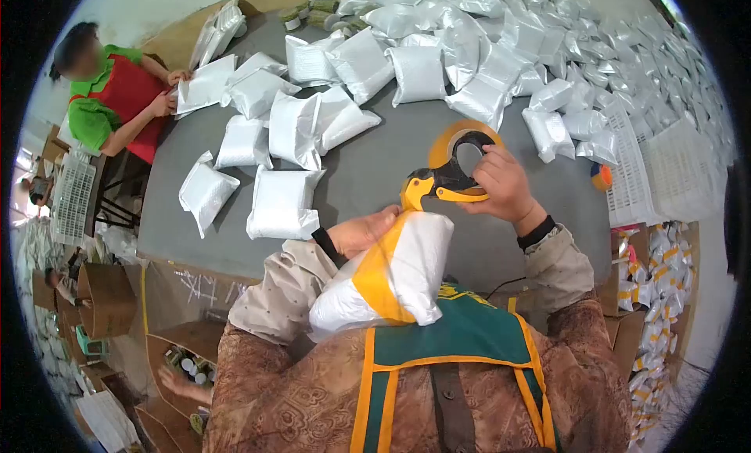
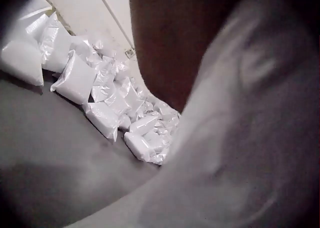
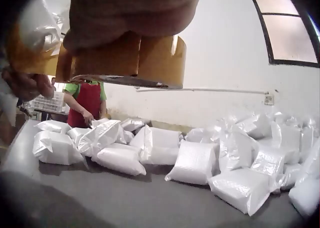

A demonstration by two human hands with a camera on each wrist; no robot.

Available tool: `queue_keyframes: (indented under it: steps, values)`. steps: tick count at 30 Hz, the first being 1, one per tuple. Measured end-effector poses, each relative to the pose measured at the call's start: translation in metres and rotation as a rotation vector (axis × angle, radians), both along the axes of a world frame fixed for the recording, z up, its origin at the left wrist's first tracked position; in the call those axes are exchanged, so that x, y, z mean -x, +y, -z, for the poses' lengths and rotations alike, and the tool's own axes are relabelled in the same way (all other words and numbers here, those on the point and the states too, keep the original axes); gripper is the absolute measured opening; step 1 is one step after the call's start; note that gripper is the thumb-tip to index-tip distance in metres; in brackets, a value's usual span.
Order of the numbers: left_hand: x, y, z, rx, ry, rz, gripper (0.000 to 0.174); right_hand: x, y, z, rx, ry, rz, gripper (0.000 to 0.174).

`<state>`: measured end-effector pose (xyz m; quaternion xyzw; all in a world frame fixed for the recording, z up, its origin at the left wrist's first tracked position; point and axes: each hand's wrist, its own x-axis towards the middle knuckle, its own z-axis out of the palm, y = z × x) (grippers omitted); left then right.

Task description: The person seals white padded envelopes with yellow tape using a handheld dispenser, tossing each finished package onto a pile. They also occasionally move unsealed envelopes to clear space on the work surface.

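A white padded package [image 1: 422, 253] with a yellow tape band [image 1: 379, 281] round it is tilted against the person's front. My left hand [image 1: 364, 232] grips its upper left side, the thumb along the top edge and the other fingers hidden. Just beyond, my right hand [image 1: 502, 183] holds a black and yellow tape dispenser [image 1: 422, 188] carrying a wide roll of yellow-brown tape [image 1: 452, 140]. Tape runs from the dispenser onto the package. In the right wrist view the tape roll [image 3: 162, 63] shows below the right hand [image 3: 135, 13]. A blurred pale surface fills much of the left wrist view.
Several silvery-white packages [image 1: 296, 128] lie on the grey table [image 1: 375, 156], heaped toward the back right. A small orange tape roll [image 1: 601, 177] sits by white plastic crates [image 1: 626, 163]. Across the left end, a person in a red apron [image 1: 129, 101] handles a package. Cardboard boxes [image 1: 109, 300] stand below left.
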<state>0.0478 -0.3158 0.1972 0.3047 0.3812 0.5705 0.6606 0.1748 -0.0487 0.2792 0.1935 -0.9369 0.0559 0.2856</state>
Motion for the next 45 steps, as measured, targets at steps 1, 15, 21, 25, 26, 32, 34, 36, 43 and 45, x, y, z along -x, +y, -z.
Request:
queue_keyframes:
  steps: [1,15,21,25,26,32,34,36,43,45]
  values:
    - [0.0,-0.001,-0.003,0.039,0.004,-0.025,0.085,0.004,-0.004,-0.002,-0.004,0.016,-0.024,0.04]
    - [-0.014,0.016,-0.056,-0.215,0.582,0.056,0.042,0.048,-0.032,0.056,1.202,-0.515,0.533,0.048]
    - [-0.008,-0.02,-0.051,-0.403,0.409,-0.002,0.059,0.002,0.017,0.148,0.559,-0.522,0.814,0.044]
    - [0.003,-0.032,-0.038,-0.467,0.462,0.128,0.079,-0.015,0.014,0.158,0.995,-0.514,0.534,0.059]
    - [0.001,-0.035,-0.038,-0.441,0.473,0.053,0.061,-0.014,-0.008,0.115,1.422,-0.544,0.365,0.072]
    - [0.008,-0.016,0.027,-0.252,0.673,0.093,0.075,-0.002,-0.096,-0.003,0.85,-0.867,-0.492,0.121]
    - [0.021,-0.013,0.043,-0.092,0.791,0.042,0.075,0.005,-0.105,0.0,1.065,-0.965,-0.365,0.118]
    - [0.04,-0.014,0.052,0.099,0.942,-0.031,0.075,0.002,-0.102,0.013,1.171,-0.949,-0.232,0.108]
    - [0.153,-0.091,0.16,0.906,1.711,-1.064,0.119,-0.121,-0.018,0.029,1.646,-0.533,0.261,0.059]
    - [0.156,-0.107,0.107,1.265,1.612,-0.767,0.122,-0.229,0.067,0.019,1.758,-0.144,0.548,0.048]
